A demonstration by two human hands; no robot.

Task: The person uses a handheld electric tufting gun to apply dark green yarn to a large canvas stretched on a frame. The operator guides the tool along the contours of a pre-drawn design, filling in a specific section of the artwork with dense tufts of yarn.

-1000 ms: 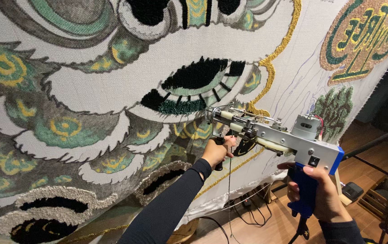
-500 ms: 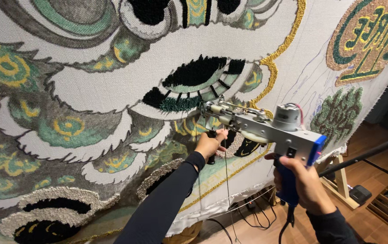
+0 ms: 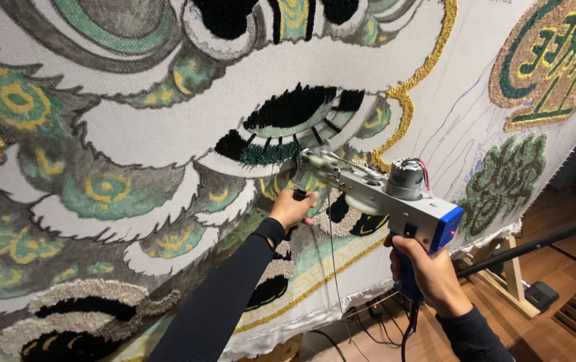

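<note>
Head view: a person works a tufting gun (image 3: 381,194) against a large stretched backing cloth (image 3: 167,127), seen from above the hands.
Left hand (image 3: 292,209): fingers wrapped shut around the gun's front grip, just below the nose, with the sleeve running down towards the lower left.
Right hand (image 3: 428,275): curled tight about the blue rear handle, under the grey body and the round motor on top.
Gun position: nose touching the cloth just below the black and green tufted patch (image 3: 288,131), body slanting down and to the right towards the wearer.
Gun appearance: silver-grey metal frame, blue end cap and handle, thin yarn (image 3: 333,268) hanging from beneath it (where it ends is not clear).
Doing it well: judging by the grip, both hands should keep the nose pressed square to the cloth and steer steadily, so the pile lands even.
Cloth: dense pile in green, yellow, black and grey, with bare white areas.
Surroundings: wooden floor (image 3: 556,255) and cables (image 3: 375,322) lie below the frame.
</note>
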